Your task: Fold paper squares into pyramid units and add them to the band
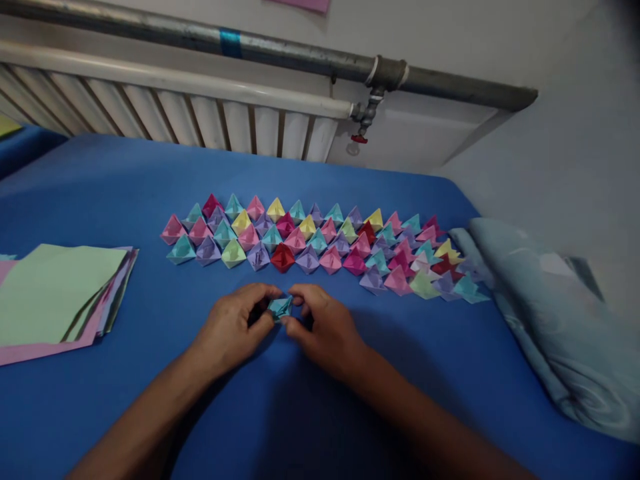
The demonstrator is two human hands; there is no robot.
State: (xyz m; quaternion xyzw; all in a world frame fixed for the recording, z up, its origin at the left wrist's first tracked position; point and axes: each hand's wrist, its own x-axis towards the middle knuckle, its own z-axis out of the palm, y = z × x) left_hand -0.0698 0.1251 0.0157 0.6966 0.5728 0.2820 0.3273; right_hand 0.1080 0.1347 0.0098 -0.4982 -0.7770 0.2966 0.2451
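Observation:
A small teal folded paper boat (281,307) is pinched between both hands, just above or on the blue surface. My left hand (239,319) grips its left side with thumb and fingers. From the right, my right hand (320,323) closes thumb and fingertips on the other side. Fingers cover part of the folds. Beyond the hands lie several rows of folded paper boats in pink, teal, purple, yellow, green and red, among them a red boat (283,257) and a light green boat (233,254) close to my fingers.
A stack of coloured paper sheets (60,293) lies at the left. On the right edge rests a folded grey-blue blanket (545,320). Behind the blue surface (150,400) stand a white radiator (195,117) and a metal pipe with a red-handled valve (359,139).

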